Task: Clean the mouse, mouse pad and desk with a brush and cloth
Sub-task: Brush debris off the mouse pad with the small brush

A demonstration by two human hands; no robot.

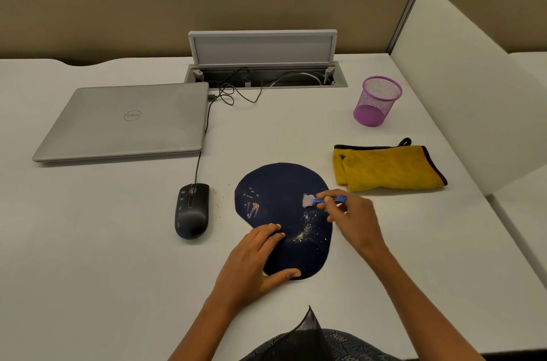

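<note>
The brush (324, 200) is pinched by the right hand (353, 217) over the mouse pad (281, 197); the pad's near edge is held flat by the left hand (254, 260), fingers (273, 232) straight.

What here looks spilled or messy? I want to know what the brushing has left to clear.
Pale crumbs lie scattered on the dark blue mouse pad, just below the brush held in the right hand. A few more specks dot the desk between the mouse and the pad.
</note>
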